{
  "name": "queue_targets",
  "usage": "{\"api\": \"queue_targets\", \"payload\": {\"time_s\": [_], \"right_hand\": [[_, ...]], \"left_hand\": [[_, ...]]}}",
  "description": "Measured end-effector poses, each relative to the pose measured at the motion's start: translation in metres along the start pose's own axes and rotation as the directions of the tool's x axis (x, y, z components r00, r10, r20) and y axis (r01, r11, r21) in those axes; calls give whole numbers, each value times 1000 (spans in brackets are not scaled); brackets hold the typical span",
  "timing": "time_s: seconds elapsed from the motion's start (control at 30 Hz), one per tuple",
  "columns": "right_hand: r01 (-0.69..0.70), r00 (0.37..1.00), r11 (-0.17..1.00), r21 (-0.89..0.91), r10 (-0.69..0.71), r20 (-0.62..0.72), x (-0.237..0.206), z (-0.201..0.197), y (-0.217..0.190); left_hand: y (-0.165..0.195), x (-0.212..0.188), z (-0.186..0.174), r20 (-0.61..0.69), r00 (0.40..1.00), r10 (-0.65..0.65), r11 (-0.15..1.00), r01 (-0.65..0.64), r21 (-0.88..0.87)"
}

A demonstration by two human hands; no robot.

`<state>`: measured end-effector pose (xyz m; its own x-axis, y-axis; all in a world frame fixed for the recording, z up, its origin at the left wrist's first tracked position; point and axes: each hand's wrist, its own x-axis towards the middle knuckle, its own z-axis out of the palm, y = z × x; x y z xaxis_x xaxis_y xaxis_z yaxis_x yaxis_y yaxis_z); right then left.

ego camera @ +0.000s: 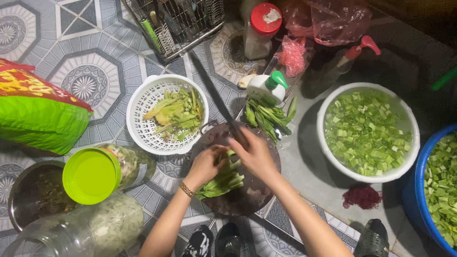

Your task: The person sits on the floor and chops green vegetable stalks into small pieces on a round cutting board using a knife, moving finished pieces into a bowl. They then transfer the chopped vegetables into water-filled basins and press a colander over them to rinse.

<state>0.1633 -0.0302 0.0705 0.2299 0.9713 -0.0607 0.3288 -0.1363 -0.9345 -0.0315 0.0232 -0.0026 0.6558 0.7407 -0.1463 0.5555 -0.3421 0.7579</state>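
Note:
My left hand presses down on a bunch of green leafy stalks lying on a round dark cutting board. My right hand grips the handle of a long dark knife. The blade points up and away to the left, above the board's far edge. A bracelet sits on my left wrist.
A white colander of trimmings stands left of the board. More green stalks lie behind it beside a green-capped bottle. A white bowl and a blue tub of chopped greens are right. Jars, a metal pot and a bag sit left.

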Motion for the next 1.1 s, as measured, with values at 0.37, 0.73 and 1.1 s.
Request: {"api": "queue_targets", "payload": {"time_s": [0.37, 0.73, 1.1], "right_hand": [[-290, 957, 890, -351, 271, -102, -159, -13, 118], [-337, 940, 898, -282, 336, -55, -173, 6, 111], [-370, 927, 898, -236, 373, -33, -170, 6, 105]], "left_hand": [[7, 6, -11, -140, 982, 126, 990, -117, 74], [7, 15, -4, -91, 994, -56, 987, 42, -152], [1, -15, -10, -111, 983, 149, 975, -127, 185]]}}
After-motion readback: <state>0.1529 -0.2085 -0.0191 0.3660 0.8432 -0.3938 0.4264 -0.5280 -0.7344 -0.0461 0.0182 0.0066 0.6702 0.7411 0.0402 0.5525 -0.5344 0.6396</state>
